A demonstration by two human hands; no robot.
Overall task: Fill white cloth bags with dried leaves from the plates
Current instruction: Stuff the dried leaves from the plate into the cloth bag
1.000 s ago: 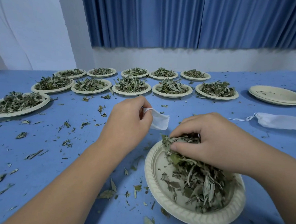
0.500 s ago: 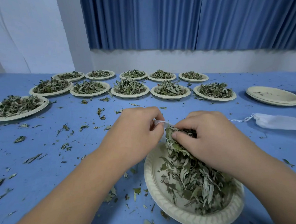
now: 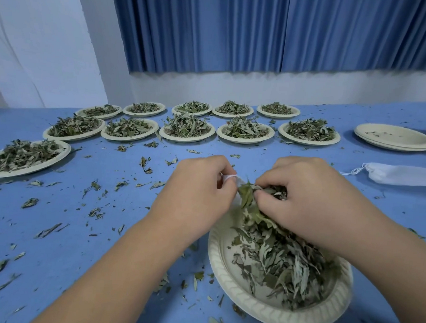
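A plate (image 3: 261, 309) near the table's front edge holds loose grey-green leaves (image 3: 281, 258). At its far rim only a white scrap of a bag (image 3: 230, 178) shows. A second bag (image 3: 401, 174) lies flat at the right edge. Filled plates (image 3: 186, 136) line the back.

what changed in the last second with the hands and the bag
The left hand, gripping the white bag, and the right hand came together. The right hand brought its clump of leaves to the bag's mouth, and the bag is now mostly hidden. The near plate, filled plates, empty stack and spare bag stayed put.
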